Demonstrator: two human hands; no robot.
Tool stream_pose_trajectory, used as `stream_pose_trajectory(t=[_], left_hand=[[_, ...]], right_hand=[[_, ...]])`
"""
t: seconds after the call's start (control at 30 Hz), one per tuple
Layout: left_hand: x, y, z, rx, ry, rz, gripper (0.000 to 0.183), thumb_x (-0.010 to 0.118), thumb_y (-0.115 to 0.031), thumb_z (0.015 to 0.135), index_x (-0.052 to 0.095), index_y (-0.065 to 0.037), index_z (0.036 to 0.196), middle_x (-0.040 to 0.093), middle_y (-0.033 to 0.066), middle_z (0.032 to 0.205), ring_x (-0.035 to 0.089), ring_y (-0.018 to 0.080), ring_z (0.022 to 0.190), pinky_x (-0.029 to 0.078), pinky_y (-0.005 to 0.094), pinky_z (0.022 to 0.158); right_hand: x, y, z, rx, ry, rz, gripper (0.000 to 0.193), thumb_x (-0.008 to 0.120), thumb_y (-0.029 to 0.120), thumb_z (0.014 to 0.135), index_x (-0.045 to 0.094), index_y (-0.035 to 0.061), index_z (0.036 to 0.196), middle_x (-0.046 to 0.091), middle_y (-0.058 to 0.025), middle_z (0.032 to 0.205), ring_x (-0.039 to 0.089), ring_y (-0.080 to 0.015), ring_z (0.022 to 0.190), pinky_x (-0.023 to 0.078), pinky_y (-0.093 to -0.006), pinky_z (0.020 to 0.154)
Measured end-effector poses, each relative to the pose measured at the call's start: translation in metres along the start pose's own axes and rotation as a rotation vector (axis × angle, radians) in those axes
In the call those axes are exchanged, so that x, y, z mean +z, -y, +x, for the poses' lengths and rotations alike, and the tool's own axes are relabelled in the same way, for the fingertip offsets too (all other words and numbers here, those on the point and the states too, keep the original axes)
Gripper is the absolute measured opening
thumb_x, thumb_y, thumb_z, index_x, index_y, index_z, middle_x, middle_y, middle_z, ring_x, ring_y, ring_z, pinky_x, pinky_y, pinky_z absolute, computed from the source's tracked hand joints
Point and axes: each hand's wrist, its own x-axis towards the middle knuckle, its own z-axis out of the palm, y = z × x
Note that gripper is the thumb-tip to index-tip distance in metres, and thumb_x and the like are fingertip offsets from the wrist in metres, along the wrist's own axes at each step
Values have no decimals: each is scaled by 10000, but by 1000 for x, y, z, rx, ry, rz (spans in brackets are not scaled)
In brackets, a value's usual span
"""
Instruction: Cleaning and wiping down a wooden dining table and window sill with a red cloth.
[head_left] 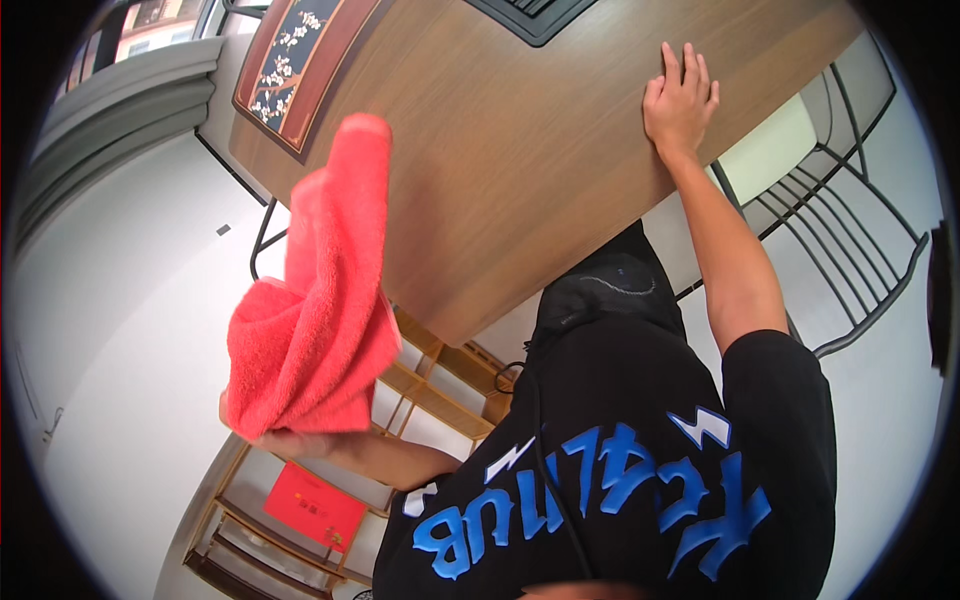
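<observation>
A red towel (325, 300) hangs bunched and folded at the left, its upper end rising over the edge of the wooden table (500, 130). My left hand (295, 443) grips it from below, and the cloth covers most of the fingers. My right hand (682, 105) lies on the tabletop near its right edge, fingers stretched out and holding nothing.
A dark red panel with white blossoms (290, 75) lies at the table's far left. A black tray-like object (535, 15) sits at the far edge. To the right stands a metal-framed chair (830, 240); wooden shelves (430, 375) with a red box (315, 505) are at lower left.
</observation>
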Motion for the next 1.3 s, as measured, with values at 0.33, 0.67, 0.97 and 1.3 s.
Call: stream_pose_trajectory(t=[0.33,0.67,0.97,1.3], left_hand=[[-30,196,-122,-259,777,892,689,609,-216,946,261,-66,1521,129,312,1560,208,452,1444,265,473,1152],[104,247,-59,-572,454,1136,1083,694,-649,765,105,-228,1569,-89,186,1617,-23,552,1437,198,824,974],[64,332,102,-531,245,1118,1094,548,-794,765,124,-185,1569,-65,218,1613,-11,512,1457,26,662,1133],[27,254,-107,-224,545,1162,964,697,-530,816,230,-70,1522,51,182,1613,62,505,1444,188,683,1103]], right_hand=[[3,-9,0,-18,-8,-12,467,489,247,912,518,265,1378,445,-49,1478,361,-240,1398,231,-553,1144],[-2,-6,4,-11,4,-31,485,504,232,894,517,254,1379,437,-62,1482,362,-250,1395,231,-554,1144],[-9,-6,2,8,28,-26,504,518,226,881,510,261,1383,427,-43,1482,354,-242,1398,234,-553,1144],[-6,-6,3,12,30,-28,509,528,226,878,509,268,1385,419,-36,1486,351,-232,1398,235,-549,1142]])
